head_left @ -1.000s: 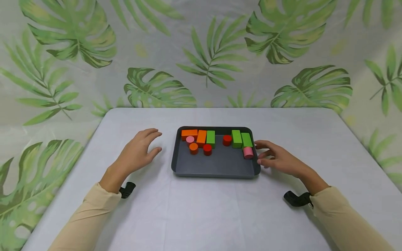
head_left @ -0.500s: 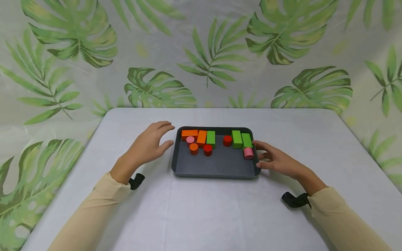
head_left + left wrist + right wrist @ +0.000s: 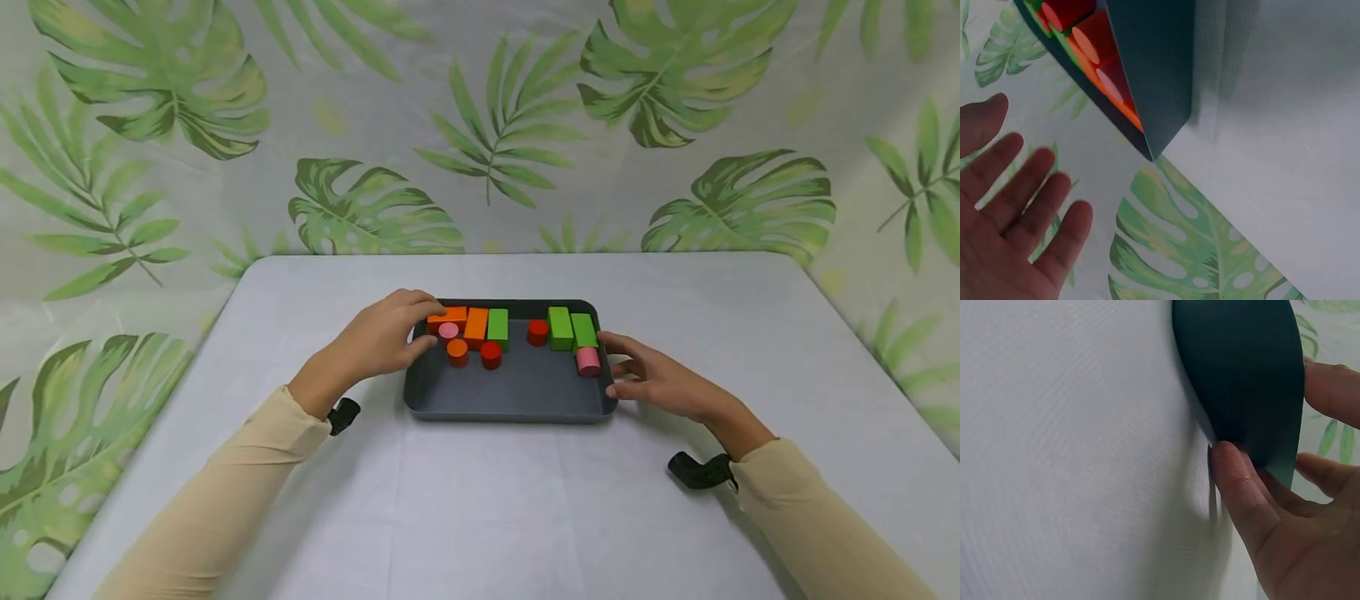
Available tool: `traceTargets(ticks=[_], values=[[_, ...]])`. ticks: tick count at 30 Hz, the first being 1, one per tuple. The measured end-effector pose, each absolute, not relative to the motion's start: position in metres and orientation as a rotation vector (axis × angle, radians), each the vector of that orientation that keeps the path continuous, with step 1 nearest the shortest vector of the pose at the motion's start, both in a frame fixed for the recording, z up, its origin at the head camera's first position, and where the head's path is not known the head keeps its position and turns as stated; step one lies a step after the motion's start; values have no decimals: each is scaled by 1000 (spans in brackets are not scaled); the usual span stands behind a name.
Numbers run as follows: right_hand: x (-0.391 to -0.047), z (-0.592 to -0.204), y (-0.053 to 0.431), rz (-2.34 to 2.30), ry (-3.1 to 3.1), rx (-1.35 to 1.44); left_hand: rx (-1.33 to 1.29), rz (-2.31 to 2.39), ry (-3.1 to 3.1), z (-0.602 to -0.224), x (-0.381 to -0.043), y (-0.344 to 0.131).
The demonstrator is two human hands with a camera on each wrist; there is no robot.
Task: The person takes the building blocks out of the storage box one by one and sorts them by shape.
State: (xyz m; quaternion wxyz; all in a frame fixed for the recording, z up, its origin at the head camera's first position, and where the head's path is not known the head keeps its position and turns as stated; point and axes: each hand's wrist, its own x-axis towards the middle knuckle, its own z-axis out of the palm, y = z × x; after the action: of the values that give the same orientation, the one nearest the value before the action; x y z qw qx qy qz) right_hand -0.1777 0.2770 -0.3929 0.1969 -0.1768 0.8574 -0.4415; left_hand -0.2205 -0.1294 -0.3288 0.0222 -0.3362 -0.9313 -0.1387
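White worktop [image 3: 480,508], pale, faint creases, rounded far corners. Behind it, light backdrop [image 3: 622,192] with green leaf print, also visible down both sides. Dark gray tray [image 3: 510,396] lies near the worktop's middle, long side toward the person. Inside, left: sideways orange block [image 3: 452,316] along the far wall, second orange block [image 3: 476,328] next to it, then green block [image 3: 497,327]; in front, light-pink cylinder [image 3: 447,332], orange cylinder [image 3: 457,352], near red cylinder [image 3: 491,355]. Right: far red cylinder [image 3: 537,332], two more green blocks [image 3: 559,327], right-hand pink cylinder [image 3: 588,362] in front of the outer one.

Left hand [image 3: 378,337]: fingers extended, thumb well apart, grips nothing; at tray's left end, fingertips by the sideways orange block, contact unclear from head view. Left wrist view has the fingers spread, apart from the tray wall.

Right hand [image 3: 663,379]: at tray's right end, fingers relaxed and parted, thumb and index fingertip against the wall, not wrapped round it. Beige sleeves [image 3: 232,483] on both arms.
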Motion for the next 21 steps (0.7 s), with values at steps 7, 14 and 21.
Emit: traceTargets(ticks=[7,14,21], values=[[-178,-391,275,-1197,2412,-494,-1170,-395,-2982,-337,-235,-120],[-178,-388,275,-1175,2416,-495,-1234,-357,-3008,-350,-244,-109],[-179,-388,274,-1154,2430,-490,-1259,-277,-2993,-357,-247,-105]])
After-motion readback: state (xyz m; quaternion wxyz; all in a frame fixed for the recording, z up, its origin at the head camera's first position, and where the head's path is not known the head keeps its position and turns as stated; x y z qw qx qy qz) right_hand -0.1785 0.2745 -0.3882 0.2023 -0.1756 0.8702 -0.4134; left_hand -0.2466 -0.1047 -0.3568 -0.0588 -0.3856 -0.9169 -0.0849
